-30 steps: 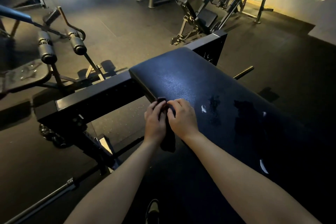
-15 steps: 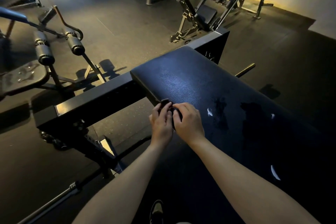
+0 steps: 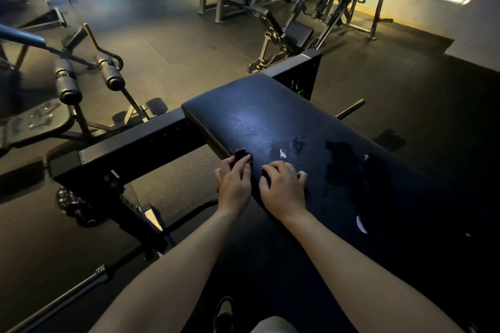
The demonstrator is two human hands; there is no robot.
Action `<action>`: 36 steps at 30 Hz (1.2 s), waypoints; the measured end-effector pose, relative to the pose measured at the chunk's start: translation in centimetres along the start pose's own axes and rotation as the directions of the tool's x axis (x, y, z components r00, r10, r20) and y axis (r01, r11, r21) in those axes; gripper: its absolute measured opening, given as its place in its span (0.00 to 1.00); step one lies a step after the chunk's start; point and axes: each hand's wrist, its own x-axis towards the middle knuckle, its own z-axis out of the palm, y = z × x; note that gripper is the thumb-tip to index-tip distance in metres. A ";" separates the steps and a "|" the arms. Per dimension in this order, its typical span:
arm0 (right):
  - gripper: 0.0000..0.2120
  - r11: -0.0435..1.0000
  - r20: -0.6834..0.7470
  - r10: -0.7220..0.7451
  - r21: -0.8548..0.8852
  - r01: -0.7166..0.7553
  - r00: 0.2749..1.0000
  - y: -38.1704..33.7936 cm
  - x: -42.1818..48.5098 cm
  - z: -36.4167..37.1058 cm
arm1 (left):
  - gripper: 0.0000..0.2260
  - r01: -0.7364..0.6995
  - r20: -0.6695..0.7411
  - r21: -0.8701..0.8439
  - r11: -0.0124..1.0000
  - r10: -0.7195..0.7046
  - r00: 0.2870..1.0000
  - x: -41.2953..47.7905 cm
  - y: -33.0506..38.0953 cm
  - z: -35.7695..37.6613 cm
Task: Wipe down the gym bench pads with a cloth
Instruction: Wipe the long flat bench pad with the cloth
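A wide black bench pad [image 3: 270, 121] runs from the centre toward the lower right, with wet patches and small glints on its middle. A dark cloth [image 3: 241, 155] lies at the pad's left edge. My left hand [image 3: 234, 184] pinches the cloth's near part at that edge. My right hand [image 3: 284, 186] rests on the pad just to the right, fingers curled onto the dark cloth, which is barely distinguishable from the pad there. Most of the cloth is hidden under both hands.
The pad sits on a black steel frame [image 3: 140, 149] reaching left. A roller-pad machine [image 3: 89, 78] stands at the left, more machines [image 3: 292, 32] at the back. A bar [image 3: 67, 295] lies on the rubber floor at lower left. My shoe [image 3: 224, 313] shows at the bottom.
My two hands, close together before, have drawn apart: the right hand slid to the right along the pad while the left stayed at the edge.
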 end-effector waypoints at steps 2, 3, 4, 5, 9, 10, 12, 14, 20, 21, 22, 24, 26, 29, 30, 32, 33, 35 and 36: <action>0.13 1.000 -0.020 -0.006 0.026 0.006 1.000 0.8 -1.2 -0.7 | 0.15 -0.016 -0.004 -0.005 1.000 0.016 1.000 -2.5 0.5 0.6; 0.13 0.999 -0.032 -0.005 0.038 0.007 0.999 1.2 -1.8 -1.1 | 0.15 -0.025 -0.004 -0.013 1.000 0.025 1.000 -3.6 0.9 0.9; 0.13 0.999 -0.040 -0.002 0.054 0.004 0.999 1.6 -2.5 -1.5 | 0.15 -0.030 -0.001 -0.016 0.999 0.030 1.000 -4.5 1.2 1.1; 0.13 0.997 -0.041 -0.004 0.074 0.007 0.999 1.9 -3.0 -1.8 | 0.15 -0.036 -0.006 -0.010 0.999 0.036 0.999 -4.9 1.4 1.1; 0.14 0.986 0.000 -0.026 0.165 0.026 1.000 2.9 -4.1 -2.8 | 0.17 0.017 -0.041 0.035 0.999 -0.015 0.999 -4.0 2.4 1.2; 0.14 0.980 0.015 -0.026 0.196 0.023 1.000 3.0 -4.4 -3.0 | 0.17 0.049 -0.043 0.037 0.998 -0.047 0.998 -3.9 2.7 1.5; 0.15 0.963 0.034 -0.025 0.269 0.015 0.999 3.4 -4.9 -3.6 | 0.17 0.046 -0.047 0.066 0.997 -0.043 0.998 -4.5 3.3 2.4; 0.14 0.939 0.062 -0.020 0.344 -0.003 0.998 3.7 -5.4 -4.3 | 0.16 0.003 -0.044 0.086 0.996 0.001 0.999 -6.1 3.6 3.1; 0.15 0.828 0.160 0.055 0.545 -0.135 0.986 4.0 -6.3 -6.0 | 0.19 -0.078 -0.038 -0.042 0.996 0.077 0.996 -9.5 3.6 4.0; 0.15 0.791 0.170 0.056 0.593 -0.148 0.984 4.0 -6.2 -6.2 | 0.20 -0.081 -0.045 -0.121 0.989 0.076 0.996 -9.5 4.1 3.9; 0.16 0.732 0.185 0.058 0.660 -0.168 0.981 3.9 -6.1 -6.5 | 0.21 -0.072 -0.031 -0.218 0.973 0.067 0.997 -9.4 4.9 3.7; 0.17 0.584 0.209 0.073 0.784 -0.212 0.975 3.3 -5.4 -7.4 | 0.21 -0.056 0.042 -0.377 0.925 0.077 0.996 -9.1 7.0 3.4; 0.17 0.528 0.211 0.124 0.814 -0.244 0.970 3.1 -4.2 -7.6 | 0.20 -0.015 0.114 -0.447 0.895 0.073 0.991 -8.5 8.2 3.4; 0.17 0.559 0.226 0.200 0.773 -0.301 0.953 3.6 -3.0 -6.8 | 0.18 0.020 0.164 -0.429 0.903 0.056 0.985 -7.4 7.6 3.3; 0.16 0.584 0.230 0.222 0.747 -0.318 0.948 3.7 -2.8 -6.6 | 0.18 0.011 0.160 -0.405 0.914 0.059 0.985 -7.0 7.1 3.3; 0.15 0.691 0.173 0.242 0.660 -0.295 0.955 4.2 -2.2 -6.4 | 0.17 -0.061 0.100 -0.292 0.955 0.094 0.991 -6.2 5.9 3.4; 0.16 0.753 0.112 0.259 0.599 -0.273 0.959 4.4 -1.7 -6.4 | 0.18 -0.110 0.063 -0.189 0.976 0.124 0.990 -5.7 5.2 3.4; 0.17 0.846 0.002 0.278 0.474 -0.245 0.961 5.1 -0.5 -6.3 | 0.18 -0.136 0.022 -0.012 0.991 0.136 0.990 -4.8 3.8 3.5; 0.18 0.884 -0.004 0.276 0.392 -0.253 0.961 5.3 0.0 -6.2 | 0.19 -0.152 0.016 0.056 0.987 0.151 0.988 -4.5 3.2 3.6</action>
